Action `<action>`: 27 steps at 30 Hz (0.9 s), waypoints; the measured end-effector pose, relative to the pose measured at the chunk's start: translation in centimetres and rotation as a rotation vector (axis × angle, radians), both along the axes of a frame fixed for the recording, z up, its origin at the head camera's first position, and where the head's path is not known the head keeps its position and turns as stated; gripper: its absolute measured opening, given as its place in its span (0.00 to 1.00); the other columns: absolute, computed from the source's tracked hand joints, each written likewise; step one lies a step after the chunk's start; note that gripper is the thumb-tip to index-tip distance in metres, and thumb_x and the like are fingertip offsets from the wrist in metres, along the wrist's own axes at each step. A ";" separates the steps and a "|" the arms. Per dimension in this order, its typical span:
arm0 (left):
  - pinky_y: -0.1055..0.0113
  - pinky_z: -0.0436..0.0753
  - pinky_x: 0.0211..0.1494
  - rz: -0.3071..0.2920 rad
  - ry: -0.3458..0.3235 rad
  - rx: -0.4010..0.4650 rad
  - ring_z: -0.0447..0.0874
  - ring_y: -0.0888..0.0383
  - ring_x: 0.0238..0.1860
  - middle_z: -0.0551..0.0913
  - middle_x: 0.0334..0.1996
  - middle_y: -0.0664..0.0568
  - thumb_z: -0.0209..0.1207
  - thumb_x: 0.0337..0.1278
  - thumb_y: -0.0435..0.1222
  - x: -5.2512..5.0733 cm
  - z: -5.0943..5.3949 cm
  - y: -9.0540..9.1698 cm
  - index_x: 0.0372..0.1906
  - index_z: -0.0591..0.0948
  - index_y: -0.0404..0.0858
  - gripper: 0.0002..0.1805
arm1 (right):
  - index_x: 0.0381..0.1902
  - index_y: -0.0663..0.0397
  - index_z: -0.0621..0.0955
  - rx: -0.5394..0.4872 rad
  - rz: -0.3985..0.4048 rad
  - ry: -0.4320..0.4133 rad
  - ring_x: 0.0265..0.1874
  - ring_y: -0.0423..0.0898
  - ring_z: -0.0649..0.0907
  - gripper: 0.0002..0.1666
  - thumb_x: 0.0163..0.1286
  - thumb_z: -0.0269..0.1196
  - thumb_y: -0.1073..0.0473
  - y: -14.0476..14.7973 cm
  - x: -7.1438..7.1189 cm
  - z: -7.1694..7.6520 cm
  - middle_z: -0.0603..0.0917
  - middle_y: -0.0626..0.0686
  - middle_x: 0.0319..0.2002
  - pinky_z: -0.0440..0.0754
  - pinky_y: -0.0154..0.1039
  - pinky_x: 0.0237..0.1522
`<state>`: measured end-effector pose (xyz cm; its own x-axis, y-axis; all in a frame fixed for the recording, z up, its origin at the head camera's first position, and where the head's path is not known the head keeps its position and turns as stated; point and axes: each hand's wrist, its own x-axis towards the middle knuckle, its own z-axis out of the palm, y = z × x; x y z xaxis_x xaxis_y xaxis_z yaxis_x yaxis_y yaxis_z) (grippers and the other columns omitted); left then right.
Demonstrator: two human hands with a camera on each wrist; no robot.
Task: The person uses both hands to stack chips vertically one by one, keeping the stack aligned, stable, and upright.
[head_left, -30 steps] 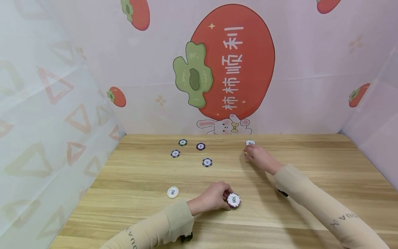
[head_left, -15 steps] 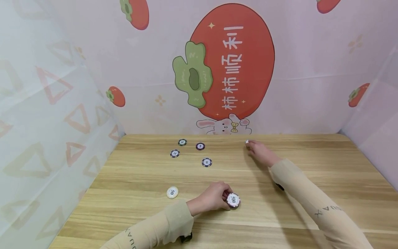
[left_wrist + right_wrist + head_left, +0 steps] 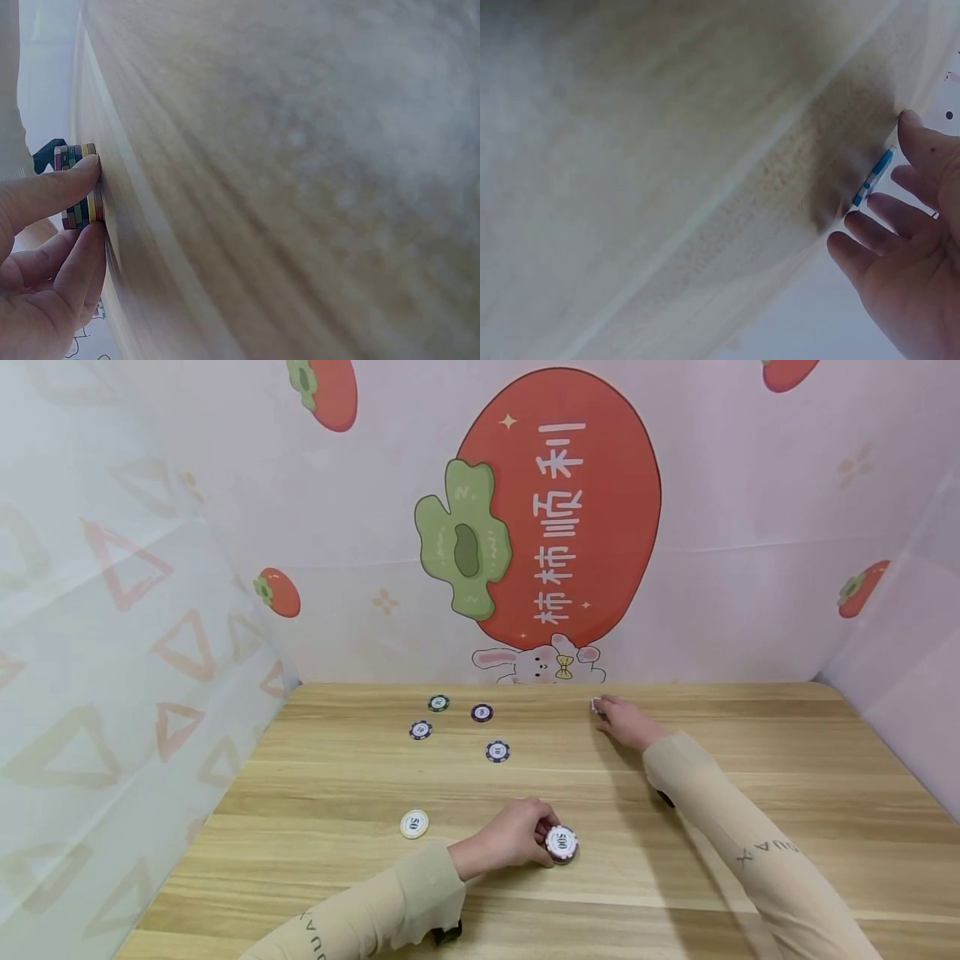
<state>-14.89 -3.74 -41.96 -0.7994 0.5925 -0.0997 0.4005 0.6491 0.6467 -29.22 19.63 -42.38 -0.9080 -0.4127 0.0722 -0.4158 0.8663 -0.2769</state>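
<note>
My left hand grips a stack of chips near the table's front middle, a white 500 chip on top. In the left wrist view the thumb and fingers of that hand hold the multicoloured stack by its sides. Far back, my right hand is at a light chip, partly covered by its fingers. The right wrist view has this blue-and-white chip between the spread thumb and fingers of the hand; the fingertips are close against it, the thumb apart from it.
On the wooden table lie a white 50 chip, a dark-rimmed 10 chip, a purple-rimmed chip, a green-rimmed chip and another dark-rimmed chip. A patterned wall stands behind.
My right hand has shifted slightly left and back, and its fingers now partly cover the far chip. The left hand keeps its grip on the stack in the same place.
</note>
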 end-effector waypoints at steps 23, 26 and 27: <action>0.81 0.72 0.33 -0.006 0.013 -0.019 0.71 0.71 0.28 0.74 0.27 0.60 0.72 0.28 0.28 0.1 0.2 0.1 0.36 0.80 0.36 0.21 | 0.39 0.70 0.79 0.001 0.008 -0.025 0.36 0.55 0.77 0.12 0.54 0.59 0.73 -0.6 0.1 1.5 0.78 0.63 0.34 0.76 0.47 0.41; 0.81 0.72 0.33 -0.004 0.009 -0.019 0.71 0.71 0.28 0.74 0.28 0.59 0.73 0.28 0.28 0.1 0.3 0.1 0.36 0.80 0.36 0.21 | 0.44 0.69 0.78 0.024 0.004 -0.051 0.36 0.54 0.76 0.16 0.55 0.60 0.73 -0.6 0.3 1.6 0.77 0.64 0.37 0.76 0.47 0.41; 0.81 0.72 0.33 -0.003 0.008 -0.020 0.71 0.71 0.28 0.74 0.28 0.59 0.73 0.28 0.28 0.1 0.3 0.1 0.36 0.80 0.36 0.21 | 0.44 0.69 0.78 0.028 0.009 -0.057 0.36 0.54 0.75 0.16 0.55 0.60 0.73 -0.5 0.3 1.7 0.76 0.64 0.37 0.75 0.47 0.41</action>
